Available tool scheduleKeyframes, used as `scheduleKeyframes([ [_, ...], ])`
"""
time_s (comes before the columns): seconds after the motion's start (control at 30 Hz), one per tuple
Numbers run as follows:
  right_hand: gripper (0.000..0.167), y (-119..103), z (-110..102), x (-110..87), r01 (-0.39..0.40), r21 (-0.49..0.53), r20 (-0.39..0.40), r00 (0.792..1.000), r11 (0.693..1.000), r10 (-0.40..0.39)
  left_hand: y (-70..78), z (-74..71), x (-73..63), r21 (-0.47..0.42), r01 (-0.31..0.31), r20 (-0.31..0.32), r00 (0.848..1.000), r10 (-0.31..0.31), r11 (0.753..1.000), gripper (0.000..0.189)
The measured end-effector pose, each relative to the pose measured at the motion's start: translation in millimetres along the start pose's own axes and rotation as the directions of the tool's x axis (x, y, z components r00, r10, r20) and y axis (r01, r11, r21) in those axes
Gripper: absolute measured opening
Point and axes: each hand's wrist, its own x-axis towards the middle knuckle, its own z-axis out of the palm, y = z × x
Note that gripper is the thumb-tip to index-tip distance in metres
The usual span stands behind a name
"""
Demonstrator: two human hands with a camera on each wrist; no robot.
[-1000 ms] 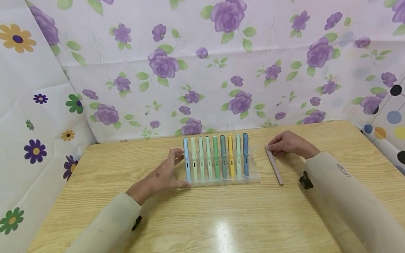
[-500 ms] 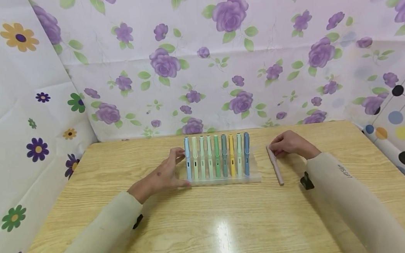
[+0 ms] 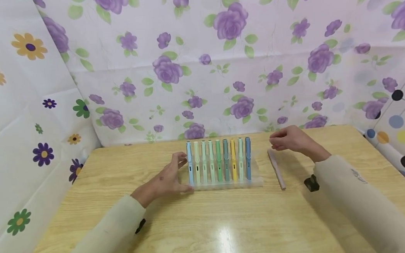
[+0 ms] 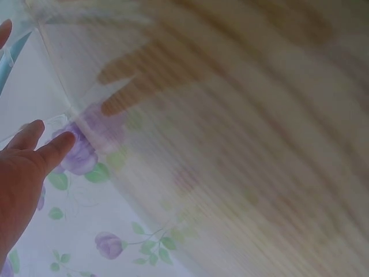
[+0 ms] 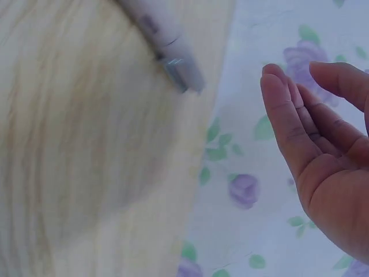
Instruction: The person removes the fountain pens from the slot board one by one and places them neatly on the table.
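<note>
A clear plastic pen stand (image 3: 258, 182) holds a row of several upright capped pens in blue, green, yellow and cream. At its left end my left hand (image 3: 169, 179) holds it, thumb at the front corner and fingers behind the light blue pen (image 3: 190, 168). A pale pink pen (image 3: 276, 170) lies on the table right of the stand. Just above its far end hovers my right hand (image 3: 290, 138), nothing between its fingers. The right wrist view shows a gap between thumb and fingers (image 5: 282, 115), with the pen's clip end apart from them.
The stand and the pen rest on a wood-grain table (image 3: 181, 228). A flowered sheet (image 3: 207, 83) rises behind the table, with patterned sheets at the left and right sides. A black wrist strap piece (image 3: 311, 183) hangs under the right sleeve.
My right hand has let go of the pink pen and lifted slightly away from its far end. The pen stays on the table. My left hand keeps its place at the stand.
</note>
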Motion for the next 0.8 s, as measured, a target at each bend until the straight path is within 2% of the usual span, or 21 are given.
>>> scheduleKeyframes([
  [0.17,0.046,-13,2,-5.1,0.05,0.027,-0.005,0.999,0.998,-0.05,0.0,3.4,-1.3,0.008,0.023,-0.011,1.0,-0.023,1.0,0.103],
  [0.37,0.041,-24,6,-10.3,0.094,0.035,-0.026,0.995,0.995,-0.093,-1.1,4.8,-1.9,-0.004,0.022,-0.012,1.0,-0.022,1.0,0.102],
  [0.8,0.039,-37,11,-10.2,0.171,-0.02,-0.049,0.984,0.985,-0.172,0.7,4.6,-1.8,0.025,0.039,-0.024,0.999,-0.038,0.999,0.104],
])
